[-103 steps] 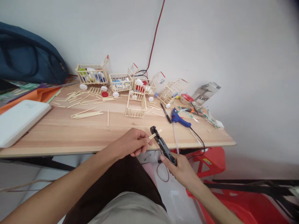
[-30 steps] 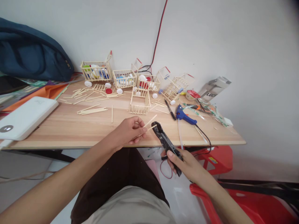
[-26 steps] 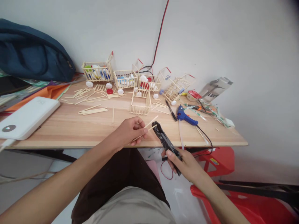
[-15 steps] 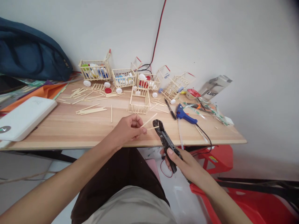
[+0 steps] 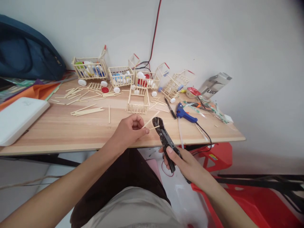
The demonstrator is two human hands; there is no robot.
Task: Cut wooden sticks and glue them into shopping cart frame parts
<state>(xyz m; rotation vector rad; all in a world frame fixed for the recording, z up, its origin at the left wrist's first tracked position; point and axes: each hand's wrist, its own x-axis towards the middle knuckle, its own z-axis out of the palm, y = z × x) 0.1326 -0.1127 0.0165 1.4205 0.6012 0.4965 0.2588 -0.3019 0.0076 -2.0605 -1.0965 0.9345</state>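
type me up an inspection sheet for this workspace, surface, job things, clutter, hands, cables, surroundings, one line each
Surface: wood-grain table; liquid spills, nothing seen.
Job's things: two thin sticks, one ending at the head of the black plier-like tool; contact unclear.
Clutter: loose sticks, stick-built carts, marker, blue glue gun, white device.
Hands: left hand pinches both sticks; right hand grips the tool.
Cables: glue gun's black cord drops past the near edge; red-and-black cable runs up the wall.
Surroundings: blue bag at far left; red stool at right.
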